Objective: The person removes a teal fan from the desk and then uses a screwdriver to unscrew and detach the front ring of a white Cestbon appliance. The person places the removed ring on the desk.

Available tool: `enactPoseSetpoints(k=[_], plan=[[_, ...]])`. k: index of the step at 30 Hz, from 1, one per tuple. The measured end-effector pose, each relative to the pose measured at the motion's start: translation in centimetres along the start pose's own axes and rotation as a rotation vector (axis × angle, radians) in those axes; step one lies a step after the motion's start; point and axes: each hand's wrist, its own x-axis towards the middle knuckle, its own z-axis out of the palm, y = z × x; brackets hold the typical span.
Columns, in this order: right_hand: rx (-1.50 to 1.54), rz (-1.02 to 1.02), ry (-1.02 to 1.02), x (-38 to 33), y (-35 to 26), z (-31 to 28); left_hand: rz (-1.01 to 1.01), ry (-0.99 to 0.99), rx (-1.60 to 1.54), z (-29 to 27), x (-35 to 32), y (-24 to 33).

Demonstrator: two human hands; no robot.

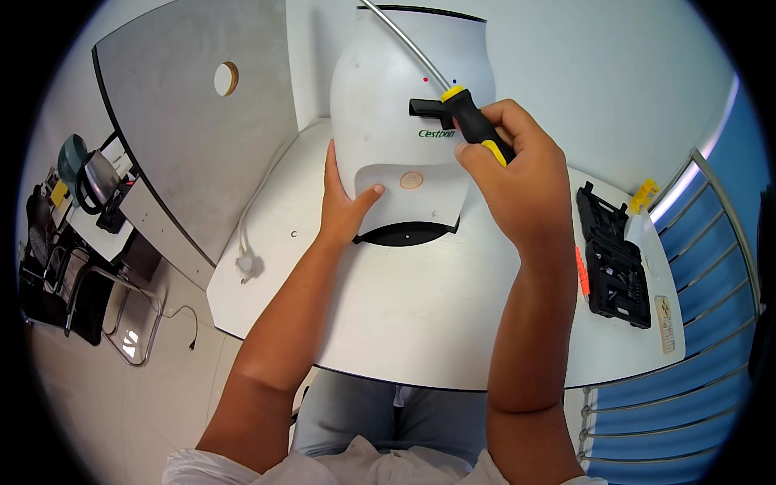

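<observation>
A white tabletop water dispenser [380, 105] stands upright on the white table, with black taps [427, 107] on its front and a black drip tray [408, 234] at its base. My left hand [346, 202] lies against the dispenser's lower left side, thumb on the front and fingers round the edge. In my right hand [525, 166] is a screwdriver [477, 125] with a black and yellow handle, its long metal shaft pointing up and left across the dispenser's front. The shaft's tip is cut off at the top of the view.
An open black tool case [618, 279] lies at the right, beside an orange-handled tool [581, 273] and a small beige strip [664, 323]. A white cord with a plug [246, 263] runs along the left. A grey panel [186, 105] rises there; a metal railing [731, 218] stands right.
</observation>
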Motion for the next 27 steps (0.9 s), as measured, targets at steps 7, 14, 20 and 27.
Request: enactPoseSetpoints(k=[7,14,20,27], plan=[[0.008,0.018,-0.049,0.3,0.5,-0.2,0.004,0.004,0.000,0.1,0.0,-0.1],[0.177,-0.027,-0.058,0.4,0.2,-0.6,0.021,0.003,0.001,-0.1,0.1,-0.3],[0.212,-0.297,0.030,-0.4,0.0,1.3,0.066,0.005,0.028,0.0,0.1,-0.4],[-0.254,-0.314,0.159,-1.7,-0.9,4.0,0.071,0.034,0.090,0.1,0.2,-0.5]])
